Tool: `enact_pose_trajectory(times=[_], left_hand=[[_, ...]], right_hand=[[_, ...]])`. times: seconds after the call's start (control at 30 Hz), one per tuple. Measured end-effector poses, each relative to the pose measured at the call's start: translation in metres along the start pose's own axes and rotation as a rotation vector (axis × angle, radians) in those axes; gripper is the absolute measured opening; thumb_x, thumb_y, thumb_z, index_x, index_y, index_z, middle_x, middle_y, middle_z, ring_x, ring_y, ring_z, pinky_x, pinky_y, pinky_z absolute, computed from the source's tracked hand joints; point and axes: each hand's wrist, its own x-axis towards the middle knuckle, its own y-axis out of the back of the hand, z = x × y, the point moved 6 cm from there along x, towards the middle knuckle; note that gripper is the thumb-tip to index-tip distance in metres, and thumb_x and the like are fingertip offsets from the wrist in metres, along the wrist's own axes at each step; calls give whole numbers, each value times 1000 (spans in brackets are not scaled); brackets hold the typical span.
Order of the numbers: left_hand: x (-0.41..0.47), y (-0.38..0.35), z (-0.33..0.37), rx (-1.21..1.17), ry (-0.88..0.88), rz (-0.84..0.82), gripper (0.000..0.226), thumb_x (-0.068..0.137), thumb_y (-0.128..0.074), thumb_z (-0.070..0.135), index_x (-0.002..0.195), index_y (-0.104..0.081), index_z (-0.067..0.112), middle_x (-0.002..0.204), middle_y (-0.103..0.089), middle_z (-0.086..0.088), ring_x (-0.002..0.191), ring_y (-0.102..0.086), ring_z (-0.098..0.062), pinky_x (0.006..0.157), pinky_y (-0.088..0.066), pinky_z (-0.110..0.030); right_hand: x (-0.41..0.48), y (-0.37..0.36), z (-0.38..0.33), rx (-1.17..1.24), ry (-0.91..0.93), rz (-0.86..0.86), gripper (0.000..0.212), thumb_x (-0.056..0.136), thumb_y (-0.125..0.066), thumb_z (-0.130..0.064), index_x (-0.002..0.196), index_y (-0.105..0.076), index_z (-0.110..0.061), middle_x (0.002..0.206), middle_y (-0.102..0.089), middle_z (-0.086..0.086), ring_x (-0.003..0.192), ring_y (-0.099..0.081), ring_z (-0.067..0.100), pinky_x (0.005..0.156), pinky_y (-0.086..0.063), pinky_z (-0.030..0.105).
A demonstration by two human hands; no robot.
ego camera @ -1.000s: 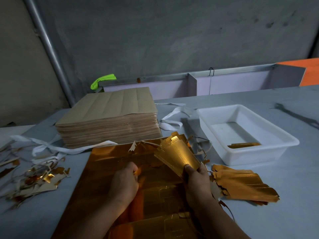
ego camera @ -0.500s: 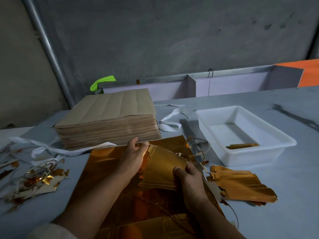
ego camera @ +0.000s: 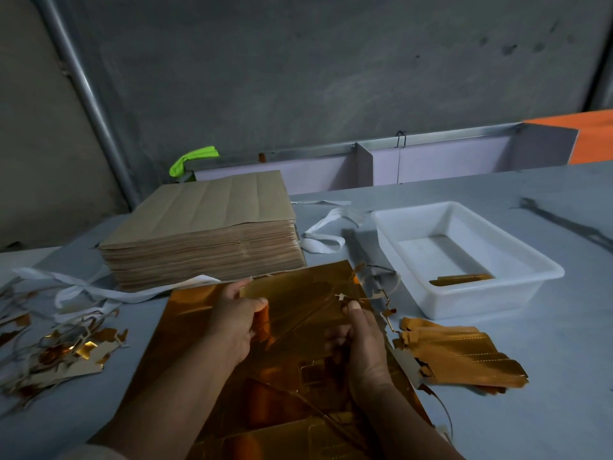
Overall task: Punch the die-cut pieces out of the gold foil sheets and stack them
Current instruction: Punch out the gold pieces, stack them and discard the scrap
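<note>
A gold foil sheet (ego camera: 185,333) lies on the table in front of me. Above it I hold a gold die-cut piece (ego camera: 298,300) between both hands. My left hand (ego camera: 232,323) pinches its left edge with thumb on top. My right hand (ego camera: 361,346) grips its right edge, thumb up near thin foil scrap strands. A stack of punched gold pieces (ego camera: 461,353) lies to the right of the sheet. One more gold piece (ego camera: 461,279) lies in the white tray (ego camera: 497,293).
A thick stack of brown-backed sheets (ego camera: 205,227) stands behind the foil sheet. Foil scraps (ego camera: 56,353) and white strapping (ego camera: 99,290) litter the left side. More white strap (ego camera: 325,234) lies by the tray. A grey wall and a low rail stand behind.
The piece, first held up tilted in my right hand alone, has come down flatter over the sheet, and my left hand has moved up and taken its left edge.
</note>
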Motion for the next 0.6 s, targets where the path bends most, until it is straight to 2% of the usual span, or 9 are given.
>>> enact_pose_trajectory(times=[0.07,0.17,0.23,0.3,0.33,0.37,0.47,0.53,0.6], left_hand=[[-2,1,-4,-76,14,48,58,90,-60,-3,133,-50,35,122,-49,-4,97,-53,-23,74,-49,-39],[-8,-5,-9,-67,16,57,61,90,-59,-2,134,-47,38,111,-47,-1,95,-53,-24,71,-50,-38],[-14,-14,-13,-47,34,20,59,91,-58,-1,131,-47,41,114,-46,-2,95,-53,-25,67,-51,-38],[-20,-24,-18,-25,60,-28,53,91,-58,1,123,-50,43,112,-46,-1,94,-53,-25,64,-50,-37],[-23,-28,-22,-13,75,-50,49,91,-58,2,118,-52,41,110,-47,-1,95,-54,-25,65,-50,-36],[-26,-32,-26,2,92,-75,43,90,-59,3,116,-54,38,110,-50,-2,97,-55,-26,69,-52,-37],[-34,-41,-37,33,165,-173,31,90,-61,6,111,-61,29,112,-58,-7,102,-59,-28,85,-55,-43],[-36,-39,-39,59,202,-202,28,90,-63,7,111,-60,26,115,-59,-10,103,-59,-29,84,-56,-43],[-37,-35,-39,85,226,-221,25,89,-65,10,112,-60,20,114,-60,-13,102,-61,-30,76,-56,-40]], right_hand=[[0,-1,1,-56,14,-18,40,98,-45,-51,105,-61,-16,70,-65,6,56,-58,15,48,-42,24],[-3,-6,4,-144,19,-51,61,91,-41,-64,102,-63,-8,71,-59,2,60,-56,13,52,-44,24],[-3,-7,4,-212,38,-50,72,84,-38,-79,96,-63,-13,82,-62,2,76,-60,17,66,-49,31],[-4,-8,6,-242,26,-58,62,80,-34,-85,95,-61,-31,100,-63,-2,99,-59,21,92,-49,44],[-5,-9,7,-223,8,-64,56,79,-35,-86,97,-58,-37,105,-62,-7,107,-57,20,99,-46,46],[-5,-10,7,-193,-1,-66,51,76,-38,-83,99,-55,-41,107,-60,-12,109,-57,17,100,-45,45],[-5,-8,0,-140,40,-36,44,74,-41,-77,98,-54,-43,102,-59,-21,97,-56,1,80,-45,27],[-3,-6,-1,-118,51,-28,46,74,-42,-76,101,-56,-41,102,-62,-19,97,-57,0,80,-44,26],[-2,-6,3,-113,23,-29,52,71,-46,-77,101,-58,-36,103,-66,-14,99,-60,6,86,-48,31]])
